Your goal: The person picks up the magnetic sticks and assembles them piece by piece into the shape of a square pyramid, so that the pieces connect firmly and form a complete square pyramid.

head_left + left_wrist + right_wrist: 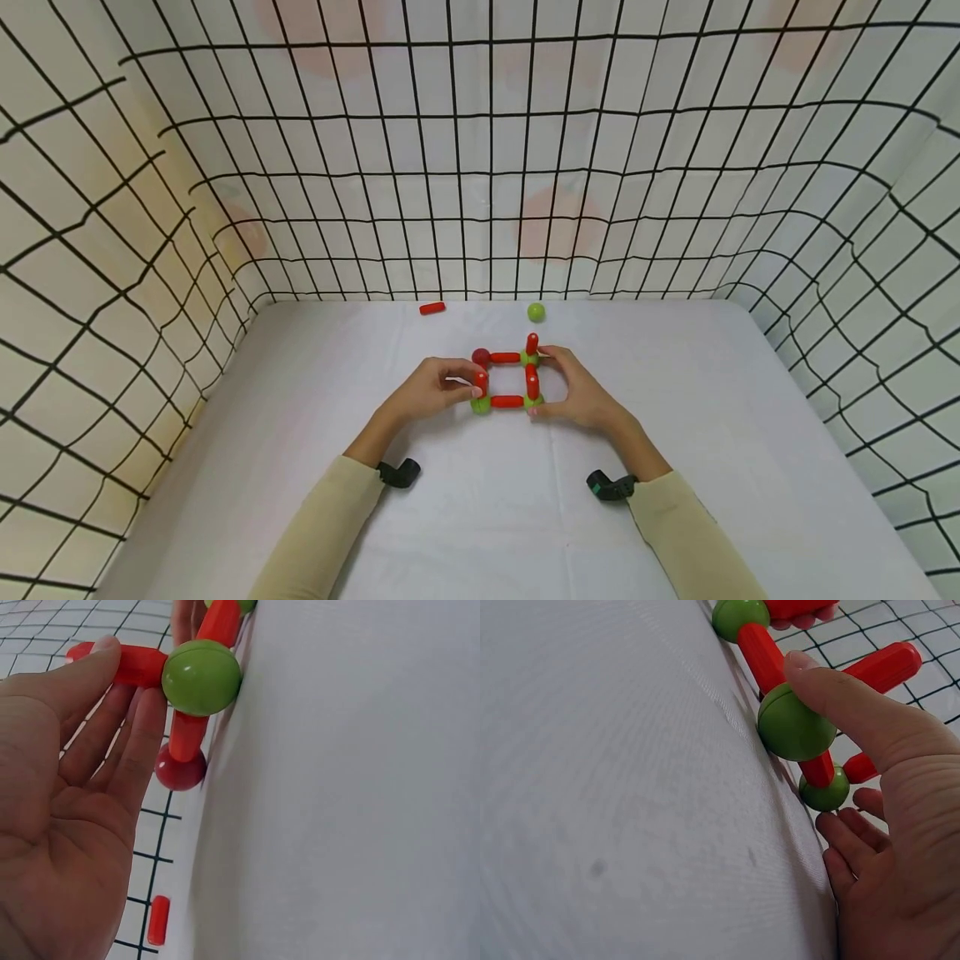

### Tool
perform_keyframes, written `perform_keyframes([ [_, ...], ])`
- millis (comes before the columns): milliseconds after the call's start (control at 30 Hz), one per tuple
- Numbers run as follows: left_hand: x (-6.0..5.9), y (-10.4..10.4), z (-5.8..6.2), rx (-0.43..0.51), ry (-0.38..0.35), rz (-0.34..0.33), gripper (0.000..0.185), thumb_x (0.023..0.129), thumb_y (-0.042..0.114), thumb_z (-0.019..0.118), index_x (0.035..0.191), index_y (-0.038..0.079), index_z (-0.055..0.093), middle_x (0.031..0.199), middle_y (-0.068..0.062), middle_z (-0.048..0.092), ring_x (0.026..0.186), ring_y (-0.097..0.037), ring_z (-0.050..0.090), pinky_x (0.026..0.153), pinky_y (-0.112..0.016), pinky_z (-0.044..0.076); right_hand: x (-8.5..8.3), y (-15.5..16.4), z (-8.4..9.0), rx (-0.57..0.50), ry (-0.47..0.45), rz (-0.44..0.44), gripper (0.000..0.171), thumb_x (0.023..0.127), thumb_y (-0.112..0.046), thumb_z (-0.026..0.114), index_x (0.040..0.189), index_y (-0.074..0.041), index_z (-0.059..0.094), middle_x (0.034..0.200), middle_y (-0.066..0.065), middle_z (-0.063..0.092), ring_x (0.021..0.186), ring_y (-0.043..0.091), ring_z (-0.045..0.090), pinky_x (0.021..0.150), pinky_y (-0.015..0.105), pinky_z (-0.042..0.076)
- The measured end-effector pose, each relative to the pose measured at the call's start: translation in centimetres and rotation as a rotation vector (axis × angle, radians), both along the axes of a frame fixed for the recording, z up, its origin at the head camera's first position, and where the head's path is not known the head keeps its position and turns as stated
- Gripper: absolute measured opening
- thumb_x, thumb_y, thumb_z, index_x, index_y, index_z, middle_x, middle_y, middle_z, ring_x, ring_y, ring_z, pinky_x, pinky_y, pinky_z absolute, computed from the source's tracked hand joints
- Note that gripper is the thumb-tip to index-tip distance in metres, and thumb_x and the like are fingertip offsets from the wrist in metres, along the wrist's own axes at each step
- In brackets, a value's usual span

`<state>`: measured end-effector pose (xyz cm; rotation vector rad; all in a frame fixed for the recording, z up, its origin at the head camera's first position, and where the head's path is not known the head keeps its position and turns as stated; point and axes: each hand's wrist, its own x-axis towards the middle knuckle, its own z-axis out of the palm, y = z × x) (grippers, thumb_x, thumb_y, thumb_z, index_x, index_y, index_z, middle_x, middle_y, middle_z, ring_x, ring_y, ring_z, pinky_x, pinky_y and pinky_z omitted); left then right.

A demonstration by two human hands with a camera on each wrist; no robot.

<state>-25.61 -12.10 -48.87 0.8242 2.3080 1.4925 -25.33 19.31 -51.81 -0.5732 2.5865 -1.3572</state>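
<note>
A square frame of red rods point(507, 402) and balls lies on the white cloth in the head view. Its far-left ball point(481, 357) is dark red; the other corner balls are green. From each green corner a red rod stands upright. My left hand point(426, 390) pinches the upright rod point(140, 667) at the near-left green ball point(201, 677) between thumb and fingers. On the frame's right side, my right hand point(585, 398) spans two corners: the thumb presses the near-right green ball point(796, 724), and the fingertips are at the far-right green ball point(824, 789).
Behind the frame lie a loose red rod point(432, 308) and a loose green ball point(536, 312), both close to the back edge. Black grid netting point(491, 173) rises along the back and both sides of the white table surface point(480, 517).
</note>
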Motion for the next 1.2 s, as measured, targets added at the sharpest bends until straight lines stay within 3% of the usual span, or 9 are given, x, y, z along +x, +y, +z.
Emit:
perform_keyframes([
  [200,-0.4,-0.6,-0.3,0.028,0.076,-0.008,0.038,0.095,0.005,0.071,0.133,0.011,0.066,0.132,0.0,0.067,0.124,-0.019,0.063,0.107,-0.037,0.054,-0.1,0.2,-0.1,-0.02,0.013,0.012,0.081,0.077,-0.04,0.091,0.142,-0.019,0.047,0.146,0.001,0.052,0.145,0.026,0.042,0.125,0.055,0.029],
  [367,-0.9,-0.8,-0.7,0.011,0.186,0.08,0.043,0.093,0.0,0.069,0.135,0.008,0.065,0.138,-0.004,0.061,0.132,-0.023,0.056,0.113,-0.046,0.049,0.0,0.3,0.0,-0.037,0.01,0.032,0.058,0.088,-0.022,0.081,0.139,-0.023,0.053,0.146,0.0,0.055,0.146,0.027,0.042,0.125,0.056,0.028],
  [533,-1.1,-0.8,-1.3,-0.066,0.173,0.105,0.045,0.093,0.002,0.07,0.136,0.011,0.065,0.141,-0.004,0.06,0.134,-0.023,0.056,0.114,-0.043,0.048,0.0,0.4,0.0,-0.043,-0.011,0.029,0.048,0.094,-0.014,0.068,0.139,-0.027,0.054,0.151,0.0,0.053,0.152,0.03,0.036,0.125,0.06,0.026],
  [700,-1.0,-0.8,-1.7,-0.124,0.161,0.113,0.041,0.095,0.005,0.072,0.134,0.014,0.067,0.133,-0.003,0.066,0.124,-0.021,0.065,0.109,-0.038,0.052,-0.3,0.4,-0.1,-0.054,0.03,0.005,0.044,0.1,-0.017,0.064,0.142,-0.02,0.052,0.15,0.007,0.055,0.15,0.032,0.041,0.125,0.058,0.028],
  [800,-0.9,-0.8,-1.8,-0.15,0.176,0.128,0.039,0.093,0.01,0.077,0.13,0.017,0.07,0.126,0.001,0.068,0.115,-0.017,0.067,0.106,-0.036,0.054,-0.3,0.5,-0.1,-0.055,0.034,-0.029,0.05,0.1,-0.017,0.065,0.147,-0.017,0.046,0.152,0.01,0.054,0.147,0.032,0.045,0.124,0.055,0.031],
  [933,-0.7,-0.6,-1.8,-0.178,0.193,0.117,0.037,0.086,0.02,0.085,0.12,0.023,0.072,0.111,0.008,0.07,0.103,-0.012,0.064,0.097,-0.031,0.057,0.0,0.6,0.3,-0.045,0.006,-0.012,0.072,0.093,-0.013,0.072,0.155,-0.014,0.036,0.157,0.012,0.046,0.149,0.034,0.042,0.124,0.053,0.032],
  [1100,-0.5,0.2,-1.9,-0.17,0.179,0.059,0.037,0.08,0.03,0.091,0.111,0.024,0.072,0.099,0.01,0.069,0.093,-0.01,0.064,0.086,-0.026,0.056,0.4,0.5,0.7,0.028,-0.024,0.029,0.109,0.078,-0.038,0.09,0.162,-0.018,0.024,0.167,0.009,0.031,0.156,0.035,0.028,0.126,0.056,0.025],
  [1200,-0.3,0.6,-1.9,-0.167,0.171,0.039,0.038,0.078,0.035,0.092,0.108,0.025,0.072,0.096,0.01,0.068,0.091,-0.01,0.063,0.083,-0.024,0.056,0.6,0.3,0.7,0.052,-0.029,0.03,0.119,0.071,-0.05,0.092,0.163,-0.02,0.022,0.169,0.008,0.027,0.158,0.035,0.023,0.125,0.059,0.024],
])
